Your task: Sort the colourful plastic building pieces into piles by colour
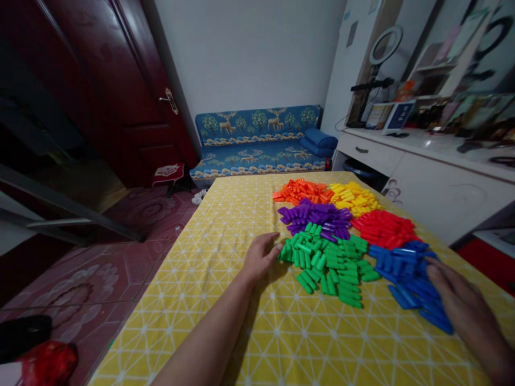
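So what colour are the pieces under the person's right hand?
Blue: the right hand rests on the blue pieces, clearest in the head view.

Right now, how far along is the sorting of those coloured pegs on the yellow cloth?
Mostly done, by the look of it: the orange pile, yellow pile, purple pile and red pile lie apart by colour. In hand: the left hand touches the edge of the green pile, and the right hand rests on the blue pile. Left: tidying those two; no mixed pegs show.

Heaps of pegs (346, 236) on table (225, 214)
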Demonstrator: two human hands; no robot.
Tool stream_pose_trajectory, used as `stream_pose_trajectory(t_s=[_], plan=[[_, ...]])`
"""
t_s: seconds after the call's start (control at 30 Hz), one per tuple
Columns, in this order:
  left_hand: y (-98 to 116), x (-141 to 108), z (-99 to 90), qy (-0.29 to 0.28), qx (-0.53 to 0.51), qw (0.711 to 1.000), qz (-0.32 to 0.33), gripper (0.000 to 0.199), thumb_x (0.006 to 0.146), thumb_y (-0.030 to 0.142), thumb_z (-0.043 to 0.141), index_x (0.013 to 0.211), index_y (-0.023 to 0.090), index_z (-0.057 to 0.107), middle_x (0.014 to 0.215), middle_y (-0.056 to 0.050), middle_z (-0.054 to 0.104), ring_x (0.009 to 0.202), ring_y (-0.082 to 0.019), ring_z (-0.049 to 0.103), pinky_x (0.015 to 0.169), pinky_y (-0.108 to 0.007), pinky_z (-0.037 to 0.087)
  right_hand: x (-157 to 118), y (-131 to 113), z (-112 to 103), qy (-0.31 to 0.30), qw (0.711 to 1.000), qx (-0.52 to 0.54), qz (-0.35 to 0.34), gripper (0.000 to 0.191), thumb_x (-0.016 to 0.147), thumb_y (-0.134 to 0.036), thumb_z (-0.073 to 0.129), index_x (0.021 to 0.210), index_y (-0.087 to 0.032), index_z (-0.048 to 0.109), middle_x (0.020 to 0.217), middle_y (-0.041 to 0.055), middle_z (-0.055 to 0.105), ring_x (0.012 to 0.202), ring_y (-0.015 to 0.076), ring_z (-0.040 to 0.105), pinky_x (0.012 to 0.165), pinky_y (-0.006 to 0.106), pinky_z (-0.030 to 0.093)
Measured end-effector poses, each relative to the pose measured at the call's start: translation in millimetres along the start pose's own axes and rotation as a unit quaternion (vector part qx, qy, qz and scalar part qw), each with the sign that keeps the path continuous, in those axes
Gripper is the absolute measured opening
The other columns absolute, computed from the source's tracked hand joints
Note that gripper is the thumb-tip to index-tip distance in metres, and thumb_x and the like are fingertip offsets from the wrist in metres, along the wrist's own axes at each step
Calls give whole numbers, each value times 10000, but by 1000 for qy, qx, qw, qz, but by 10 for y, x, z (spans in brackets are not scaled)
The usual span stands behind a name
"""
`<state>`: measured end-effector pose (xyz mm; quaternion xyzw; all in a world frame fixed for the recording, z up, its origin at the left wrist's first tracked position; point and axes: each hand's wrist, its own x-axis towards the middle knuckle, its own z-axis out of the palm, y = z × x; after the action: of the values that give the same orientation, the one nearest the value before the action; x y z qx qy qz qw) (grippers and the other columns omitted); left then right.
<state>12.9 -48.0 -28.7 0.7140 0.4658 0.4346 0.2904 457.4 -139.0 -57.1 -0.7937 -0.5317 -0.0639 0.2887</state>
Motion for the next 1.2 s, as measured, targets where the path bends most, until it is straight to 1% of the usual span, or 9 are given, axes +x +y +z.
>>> stream_pose_trajectory(t_s=[0.13, 0.27, 0.4, 0.6, 0.77, 0.9, 1.07, 1.13, 1.2], plan=[[53, -15, -9, -54, 77, 995, 32, 490, 902, 519, 516, 1284, 230, 618, 1285, -84, 644, 1241, -279, 536, 1085, -443, 387, -206, -484, 71, -62, 995, 79, -11, 693, 885, -683, 314, 1422, -263, 440, 1399, 105, 538, 1260, 308, 521, 1057, 467, 412], [68, -15, -21, -70, 75, 994, 37, 508, 928, 533, 457, 1307, 227, 600, 1311, -84, 629, 1267, -290, 515, 1095, -469, 372, -327, -1044, 157, -90, 983, 116, -112, 621, 916, -620, 370, 1450, -301, 379, 1428, 69, 506, 1283, 278, 498, 1066, 471, 412], [67, -25, -29, -52, 7, 998, 36, 488, 934, 520, 456, 1293, 229, 612, 1319, -88, 623, 1247, -280, 538, 1096, -463, 383, -400, -1538, 252, -101, 962, 134, -215, 526, 954, -551, 361, 1403, -288, 435, 1432, 53, 498, 1324, 251, 454, 1101, 465, 379], [53, -55, -51, -14, -63, 998, -1, 485, 936, 503, 465, 1302, 214, 601, 1390, -99, 560, 1322, -265, 476, 1142, -456, 341, -563, -2103, 334, -153, 939, 135, -278, 514, 954, -522, 413, 1433, -336, 407, 1547, 9, 349, 1395, 252, 366, 1120, 480, 361], [106, -57, -66, -18, -62, 998, -3, 452, 925, 486, 499, 1277, 230, 620, 1396, -94, 551, 1320, -271, 475, 1135, -453, 344, -625, -2228, 341, -190, 918, 158, -310, 601, 940, -523, 455, 1491, -322, 324, 1595, 12, 246, 1460, 282, 238, 1163, 526, 284], [134, -48, -84, 5, -118, 993, -26, 417, 922, 486, 505, 1200, 220, 665, 1268, -94, 638, 1223, -266, 553, 1090, -439, 392, -598, -2260, 241, -242, 894, 188, -327, 630, 949, -523, 446, 1516, -311, 271, 1608, 10, 207, 1481, 278, 174, 1184, 538, 235], [67, -56, -129, 101, -222, 960, -134, 445, 923, 521, 481, 1147, 194, 682, 1210, -106, 674, 1175, -274, 596, 1054, -434, 426, -569, -2366, 47, -332, 839, 230, -364, 615, 968, -508, 421, 1528, -330, 241, 1595, -1, 245, 1467, 231, 234, 1192, 464, 258], [43, -63, -149, 141, -243, 946, -164, 468, 906, 539, 504, 1169, 191, 672, 1253, -108, 655, 1208, -286, 579, 1055, -434, 426, -573, -2351, -14, -338, 831, 227, -378, 581, 961, -525, 423, 1504, -358, 303, 1582, -15, 279, 1464, 248, 242, 1177, 482, 283], [26, -65, -161, 168, -256, 935, -180, 493, 893, 553, 517, 1180, 181, 667, 1280, -114, 641, 1222, -297, 571, 1050, -437, 432, -541, -2254, -64, -320, 828, 235, -396, 549, 948, -569, 408, 1457, -363, 404, 1544, -9, 365, 1431, 276, 320, 1155, 516, 310]])
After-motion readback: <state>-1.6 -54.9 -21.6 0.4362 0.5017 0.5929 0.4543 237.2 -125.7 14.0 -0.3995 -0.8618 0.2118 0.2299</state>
